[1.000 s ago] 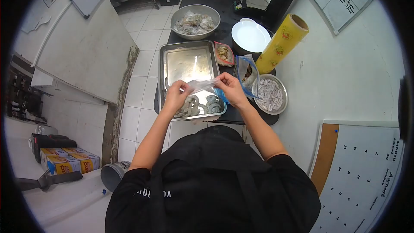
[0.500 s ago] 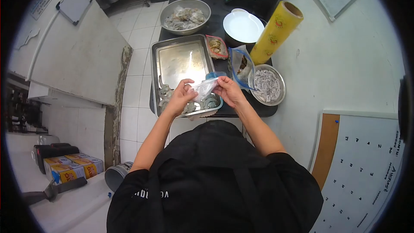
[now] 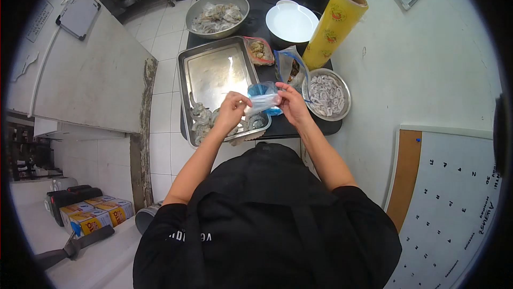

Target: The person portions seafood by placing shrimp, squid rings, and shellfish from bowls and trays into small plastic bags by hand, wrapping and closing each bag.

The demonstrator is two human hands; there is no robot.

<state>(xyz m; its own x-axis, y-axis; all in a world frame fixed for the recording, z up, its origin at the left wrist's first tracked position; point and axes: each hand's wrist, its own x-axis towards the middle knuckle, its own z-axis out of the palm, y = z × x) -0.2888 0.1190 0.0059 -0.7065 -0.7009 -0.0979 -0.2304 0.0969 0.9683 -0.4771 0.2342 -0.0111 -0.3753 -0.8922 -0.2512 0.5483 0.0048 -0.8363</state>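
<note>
Between left hand and right hand, clear plastic.
Pinching either end, with both nearly closed; below them, shrimp in a metal tray.

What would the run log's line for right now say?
left hand: holds plastic | right hand: holds plastic | plastic: between hands, over tray edge | shrimp: in tray, near end

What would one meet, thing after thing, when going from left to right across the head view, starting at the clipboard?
Clipboard, left hand, clear plastic, right hand, metal bowl of pale rings, calendar board.
</note>
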